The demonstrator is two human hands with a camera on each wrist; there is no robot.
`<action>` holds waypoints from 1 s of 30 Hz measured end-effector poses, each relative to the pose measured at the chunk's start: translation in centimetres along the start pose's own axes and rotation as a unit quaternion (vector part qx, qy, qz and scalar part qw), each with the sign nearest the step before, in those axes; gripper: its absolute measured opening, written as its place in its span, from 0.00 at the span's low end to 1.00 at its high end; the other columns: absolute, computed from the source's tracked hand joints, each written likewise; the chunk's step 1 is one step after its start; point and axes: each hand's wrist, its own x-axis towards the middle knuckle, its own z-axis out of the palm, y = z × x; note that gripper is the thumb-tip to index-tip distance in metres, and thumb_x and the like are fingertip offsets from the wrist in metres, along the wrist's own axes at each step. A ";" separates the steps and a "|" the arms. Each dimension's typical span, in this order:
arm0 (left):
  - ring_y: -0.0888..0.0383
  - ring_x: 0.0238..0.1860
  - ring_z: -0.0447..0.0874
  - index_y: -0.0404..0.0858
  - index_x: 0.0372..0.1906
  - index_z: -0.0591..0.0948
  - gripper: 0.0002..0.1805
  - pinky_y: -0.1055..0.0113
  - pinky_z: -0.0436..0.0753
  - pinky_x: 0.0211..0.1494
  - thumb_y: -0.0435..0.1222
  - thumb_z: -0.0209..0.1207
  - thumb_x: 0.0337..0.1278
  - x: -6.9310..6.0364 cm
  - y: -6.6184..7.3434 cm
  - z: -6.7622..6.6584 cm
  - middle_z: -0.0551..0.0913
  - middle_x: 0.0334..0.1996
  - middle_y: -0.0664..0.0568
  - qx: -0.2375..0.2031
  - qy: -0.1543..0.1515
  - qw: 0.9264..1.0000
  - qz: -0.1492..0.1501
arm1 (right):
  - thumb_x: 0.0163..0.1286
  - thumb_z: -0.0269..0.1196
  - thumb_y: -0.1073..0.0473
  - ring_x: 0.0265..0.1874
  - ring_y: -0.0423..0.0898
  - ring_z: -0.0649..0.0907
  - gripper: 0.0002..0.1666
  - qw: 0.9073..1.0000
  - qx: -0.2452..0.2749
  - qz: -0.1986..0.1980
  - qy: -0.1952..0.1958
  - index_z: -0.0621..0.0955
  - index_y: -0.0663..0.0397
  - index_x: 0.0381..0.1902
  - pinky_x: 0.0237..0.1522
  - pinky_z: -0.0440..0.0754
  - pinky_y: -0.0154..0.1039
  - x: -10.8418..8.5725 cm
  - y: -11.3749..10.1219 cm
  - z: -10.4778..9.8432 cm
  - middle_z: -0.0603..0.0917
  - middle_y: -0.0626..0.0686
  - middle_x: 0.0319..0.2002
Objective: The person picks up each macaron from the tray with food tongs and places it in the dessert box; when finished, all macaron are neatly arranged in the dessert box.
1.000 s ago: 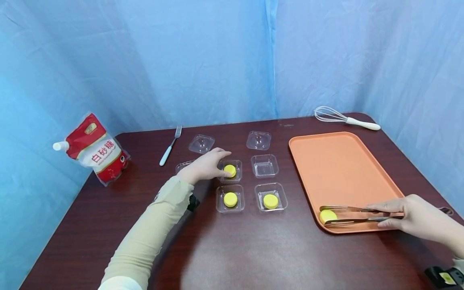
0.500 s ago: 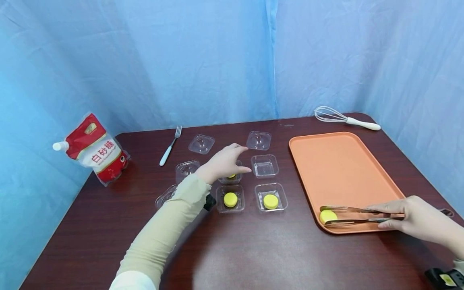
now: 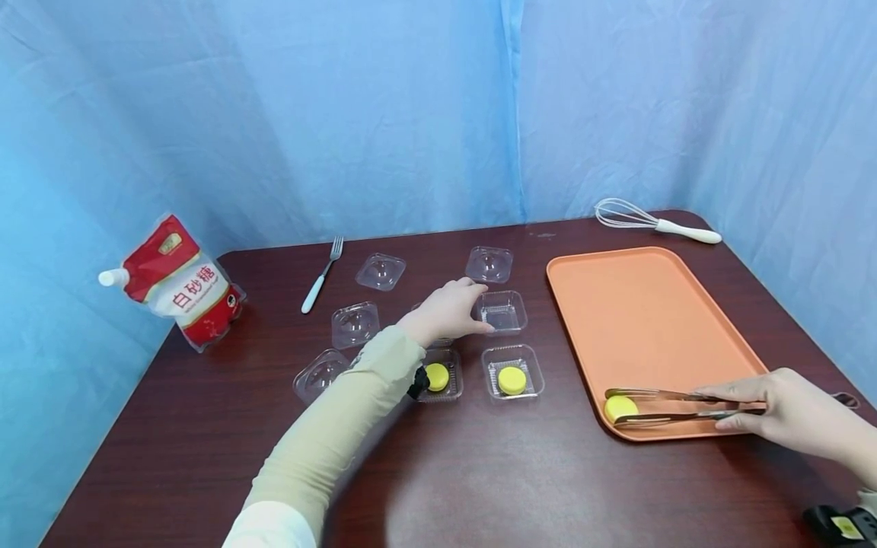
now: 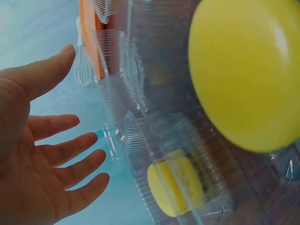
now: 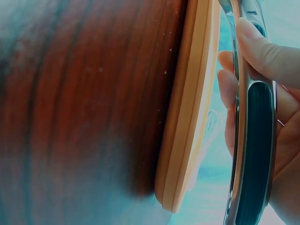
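I'm reading 白砂糖 in large red characters (image 3: 194, 287) on the red-and-white pouch (image 3: 214, 310); a tiny line of Latin letters (image 3: 196, 299) is running beneath, too small to make out surely. Marks on its gold badge (image 3: 170, 243) and the black wrist device's (image 3: 822, 525) yellow label (image 3: 845, 527) are blurring.

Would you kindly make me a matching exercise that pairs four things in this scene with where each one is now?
Column one:
1. Left hand
2. Tongs
3. Whisk
4. Fork

Column two:
A. Just beyond the orange tray
B. Between the red pouch and the clear lids
C. Beside the empty clear container
D. Held by the right hand, tips on either side of a yellow disc

Right pairs: 1-C, 2-D, 3-A, 4-B.
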 end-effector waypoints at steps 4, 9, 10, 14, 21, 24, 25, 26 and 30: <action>0.47 0.65 0.67 0.37 0.69 0.65 0.41 0.56 0.68 0.67 0.52 0.63 0.54 0.2 -0.1 0.3 0.68 0.65 0.44 -0.003 -0.010 1.000 -0.005 | 0.40 0.75 0.66 0.14 0.22 0.54 0.28 1.000 0.004 -0.011 0.001 0.86 0.46 0.45 0.13 0.54 0.19 0.1 0.1 0.0 0.88 0.40 0.32; 0.47 0.66 0.66 0.37 0.69 0.64 0.41 0.57 0.67 0.68 0.52 0.63 0.54 0.3 -0.1 0.4 0.67 0.66 0.44 -0.004 -0.017 1.000 -0.010 | 0.40 0.75 0.65 0.14 0.22 0.53 0.28 1.000 -0.002 -0.003 0.000 0.86 0.45 0.44 0.13 0.54 0.20 0.1 0.1 -0.1 0.88 0.42 0.31; 0.47 0.66 0.66 0.37 0.70 0.64 0.41 0.57 0.67 0.68 0.52 0.63 0.54 0.4 -0.1 0.4 0.67 0.66 0.45 -0.004 -0.019 1.000 -0.010 | 0.40 0.75 0.65 0.15 0.22 0.52 0.28 1.000 -0.003 -0.003 0.000 0.86 0.45 0.45 0.13 0.54 0.20 0.1 0.0 -0.1 0.88 0.42 0.31; 0.48 0.65 0.67 0.36 0.69 0.64 0.41 0.57 0.68 0.67 0.52 0.63 0.54 0.6 0.0 0.6 0.69 0.65 0.45 0.002 -0.021 1.000 -0.006 | 0.40 0.75 0.65 0.15 0.21 0.50 0.29 1.000 -0.010 0.000 0.004 0.86 0.43 0.45 0.13 0.54 0.20 0.2 0.0 -0.1 0.86 0.38 0.29; 0.48 0.63 0.68 0.36 0.68 0.67 0.40 0.56 0.70 0.65 0.52 0.63 0.54 0.8 0.2 0.8 0.70 0.64 0.46 0.017 -0.015 1.000 -0.004 | 0.36 0.76 0.67 0.15 0.18 0.49 0.30 0.999 -0.008 -0.006 0.033 0.86 0.44 0.43 0.13 0.54 0.19 0.4 -0.3 0.0 0.81 0.31 0.23; 0.48 0.64 0.68 0.36 0.68 0.66 0.40 0.56 0.70 0.65 0.51 0.63 0.54 0.8 0.3 0.6 0.70 0.65 0.46 0.018 -0.014 1.000 -0.005 | 0.35 0.76 0.68 0.15 0.19 0.51 0.31 0.999 -0.003 -0.007 0.038 0.86 0.44 0.43 0.13 0.54 0.19 0.5 -0.4 0.0 0.81 0.27 0.26; 0.48 0.64 0.67 0.36 0.68 0.66 0.40 0.56 0.70 0.65 0.51 0.63 0.54 0.9 0.4 0.6 0.69 0.65 0.46 0.019 -0.015 1.000 -0.005 | 0.34 0.76 0.68 0.15 0.20 0.52 0.31 0.999 -0.005 -0.008 0.041 0.86 0.44 0.43 0.13 0.54 0.19 0.5 -0.4 0.0 0.82 0.28 0.29; 0.48 0.65 0.67 0.36 0.68 0.66 0.40 0.56 0.70 0.65 0.51 0.63 0.54 0.9 0.4 0.5 0.69 0.66 0.46 0.018 -0.015 1.000 -0.005 | 0.34 0.76 0.67 0.15 0.20 0.54 0.31 0.999 -0.005 -0.008 0.044 0.86 0.44 0.42 0.14 0.54 0.19 0.6 -0.4 0.0 0.83 0.29 0.33; 0.48 0.65 0.66 0.36 0.69 0.65 0.41 0.56 0.70 0.66 0.52 0.62 0.55 1.1 0.5 0.6 0.67 0.67 0.46 0.021 -0.021 1.000 -0.004 | 0.33 0.76 0.68 0.17 0.23 0.62 0.31 0.999 -0.008 -0.012 0.049 0.86 0.45 0.42 0.15 0.54 0.20 0.7 -0.4 0.1 0.83 0.30 0.34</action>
